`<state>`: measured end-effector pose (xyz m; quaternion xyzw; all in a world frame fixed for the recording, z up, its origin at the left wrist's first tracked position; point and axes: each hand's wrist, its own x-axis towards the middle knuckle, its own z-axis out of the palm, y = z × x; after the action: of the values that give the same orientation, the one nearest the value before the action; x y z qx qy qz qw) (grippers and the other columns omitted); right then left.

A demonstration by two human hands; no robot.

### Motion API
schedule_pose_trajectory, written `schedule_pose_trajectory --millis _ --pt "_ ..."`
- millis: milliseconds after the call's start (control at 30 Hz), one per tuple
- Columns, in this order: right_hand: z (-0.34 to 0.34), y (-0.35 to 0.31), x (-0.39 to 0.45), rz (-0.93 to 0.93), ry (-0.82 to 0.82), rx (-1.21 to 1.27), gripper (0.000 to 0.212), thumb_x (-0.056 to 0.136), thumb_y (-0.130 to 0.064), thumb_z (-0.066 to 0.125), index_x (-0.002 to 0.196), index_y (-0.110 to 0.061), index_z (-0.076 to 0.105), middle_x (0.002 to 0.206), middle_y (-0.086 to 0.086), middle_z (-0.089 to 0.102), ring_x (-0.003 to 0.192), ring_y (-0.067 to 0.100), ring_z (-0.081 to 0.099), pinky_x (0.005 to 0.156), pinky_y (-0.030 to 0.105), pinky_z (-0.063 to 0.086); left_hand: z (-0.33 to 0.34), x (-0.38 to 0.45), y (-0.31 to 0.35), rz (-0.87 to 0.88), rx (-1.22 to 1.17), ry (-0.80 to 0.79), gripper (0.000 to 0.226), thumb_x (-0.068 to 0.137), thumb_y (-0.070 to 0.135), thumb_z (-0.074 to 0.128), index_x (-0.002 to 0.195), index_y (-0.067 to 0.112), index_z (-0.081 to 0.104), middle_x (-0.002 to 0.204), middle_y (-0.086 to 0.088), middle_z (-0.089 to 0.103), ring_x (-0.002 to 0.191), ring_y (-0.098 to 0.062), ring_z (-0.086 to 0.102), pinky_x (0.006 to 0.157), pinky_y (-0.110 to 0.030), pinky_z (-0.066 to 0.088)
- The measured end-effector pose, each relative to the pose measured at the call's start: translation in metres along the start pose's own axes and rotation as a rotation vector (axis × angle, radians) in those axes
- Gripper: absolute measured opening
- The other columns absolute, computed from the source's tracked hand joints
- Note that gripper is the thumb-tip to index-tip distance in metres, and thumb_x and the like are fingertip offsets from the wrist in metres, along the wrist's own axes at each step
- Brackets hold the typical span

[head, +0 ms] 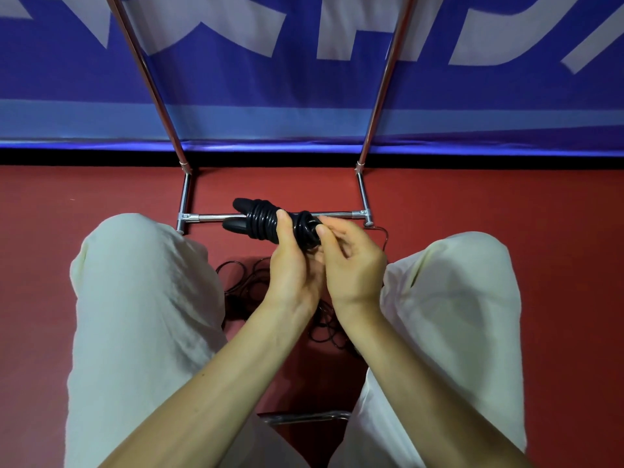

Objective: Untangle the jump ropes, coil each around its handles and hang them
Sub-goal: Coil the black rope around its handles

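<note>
Left hand (293, 261) is wrapped round the coiled rope (266, 221), pinning both handles (241, 214) together so the wraps don't slip, held up over the rack (270, 216) base bar. Right hand (351, 255) pinches the loose end at the bundle, prob to tuck it in. The other rope (243, 282) lies tangled on the floor btw the knees, not done yet.
</note>
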<state>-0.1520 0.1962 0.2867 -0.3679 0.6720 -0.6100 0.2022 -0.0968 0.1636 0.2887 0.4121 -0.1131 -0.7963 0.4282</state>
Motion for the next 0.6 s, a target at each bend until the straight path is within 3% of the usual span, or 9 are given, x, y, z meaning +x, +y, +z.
schedule_pose_trajectory --millis 33,100,200,333,467,533,600 --pt "0.0 -0.004 0.001 0.048 -0.008 0.043 0.013 0.086 -0.007 0.068 0.086 -0.019 0.073 0.08 -0.013 0.073 0.08 0.0 0.069 0.076 0.025 0.056 0.0 0.0 0.0 0.009 -0.001 -0.014 0.057 0.098 0.057 0.039 0.109 0.006 0.063 0.095 -0.011 0.068 0.085 -0.021 0.068 0.081 -0.031 0.057" --pt "-0.002 -0.008 0.004 0.089 -0.041 0.094 0.02 0.086 0.0 0.068 0.079 -0.018 0.069 0.071 -0.012 0.07 0.069 -0.001 0.067 0.067 0.015 0.052 -0.001 0.001 0.0 0.041 -0.015 -0.014 0.054 0.099 0.055 0.04 0.108 0.005 0.06 0.096 -0.012 0.066 0.09 -0.022 0.066 0.087 -0.032 0.056" --pt "-0.004 -0.011 0.007 0.124 -0.141 0.162 0.022 0.086 0.004 0.066 0.079 -0.016 0.069 0.071 -0.008 0.07 0.069 0.001 0.066 0.067 0.013 0.05 -0.003 0.002 0.002 0.146 0.038 0.038 0.052 0.102 0.049 0.04 0.115 0.002 0.056 0.101 -0.016 0.061 0.096 -0.026 0.062 0.092 -0.036 0.053" --pt "-0.006 -0.01 0.012 0.201 -0.231 0.223 0.023 0.088 0.006 0.062 0.081 -0.015 0.068 0.072 -0.007 0.069 0.067 0.001 0.064 0.065 0.013 0.048 -0.005 0.005 0.002 0.295 0.203 0.088 0.052 0.103 0.044 0.041 0.122 -0.003 0.053 0.1 -0.014 0.057 0.091 -0.023 0.058 0.078 -0.03 0.052" --pt "-0.008 -0.004 0.011 0.109 -0.315 -0.131 0.012 0.093 -0.002 0.055 0.099 -0.008 0.064 0.099 -0.001 0.059 0.078 -0.006 0.057 0.072 0.005 0.042 -0.008 0.005 -0.002 0.486 0.396 0.124 0.047 0.103 0.038 0.045 0.129 -0.001 0.05 0.101 0.0 0.056 0.093 -0.011 0.054 0.089 -0.032 0.046" --pt "-0.011 -0.001 0.013 0.009 -0.358 -0.341 0.012 0.094 -0.006 0.052 0.102 -0.006 0.061 0.097 -0.003 0.052 0.077 0.002 0.049 0.07 0.007 0.037 -0.009 0.006 -0.004 0.547 0.485 0.126 0.039 0.1 0.038 0.047 0.12 0.005 0.054 0.095 0.004 0.054 0.089 -0.009 0.051 0.088 -0.031 0.044" --pt "-0.015 -0.002 0.018 -0.073 -0.425 -0.444 0.007 0.091 -0.008 0.05 0.095 -0.008 0.057 0.09 -0.005 0.049 0.076 0.01 0.046 0.067 0.017 0.035 -0.01 0.007 -0.005 0.538 0.501 0.14 0.034 0.101 0.037 0.047 0.118 0.01 0.055 0.094 0.005 0.053 0.089 -0.009 0.051 0.089 -0.031 0.043"
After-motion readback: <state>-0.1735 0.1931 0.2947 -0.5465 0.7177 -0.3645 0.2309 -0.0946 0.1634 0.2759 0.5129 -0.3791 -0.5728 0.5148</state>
